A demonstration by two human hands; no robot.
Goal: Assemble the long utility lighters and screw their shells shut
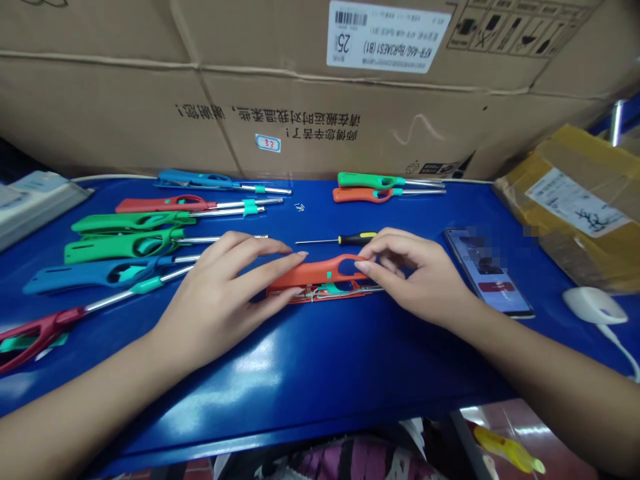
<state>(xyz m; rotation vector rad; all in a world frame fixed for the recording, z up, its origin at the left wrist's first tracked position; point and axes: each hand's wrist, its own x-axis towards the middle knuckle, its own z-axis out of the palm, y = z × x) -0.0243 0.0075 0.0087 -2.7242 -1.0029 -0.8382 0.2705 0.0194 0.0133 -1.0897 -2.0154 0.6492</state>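
Observation:
In the head view an orange lighter shell half (320, 270) is held level between my two hands. My left hand (220, 300) grips its left end between fingers and thumb. My right hand (410, 267) pinches its right end near the trigger loop. Just below and partly behind it lies the opened orange lighter half (305, 295), with wires, a teal trigger and a metal rod showing. My left fingertips cover part of its left end. Behind the shell rests a screwdriver (350, 239) with a black and yellow handle, and several small screws (299, 207) lie farther back.
Several long-nosed lighters (120, 245) in blue, red and green line the left side. A green lighter (367, 180) and an orange lighter (360, 195) lie at the back. A phone (490, 273), a white device (595, 305) and a taped carton (575, 200) stand right. A large cardboard box (280, 87) walls the rear.

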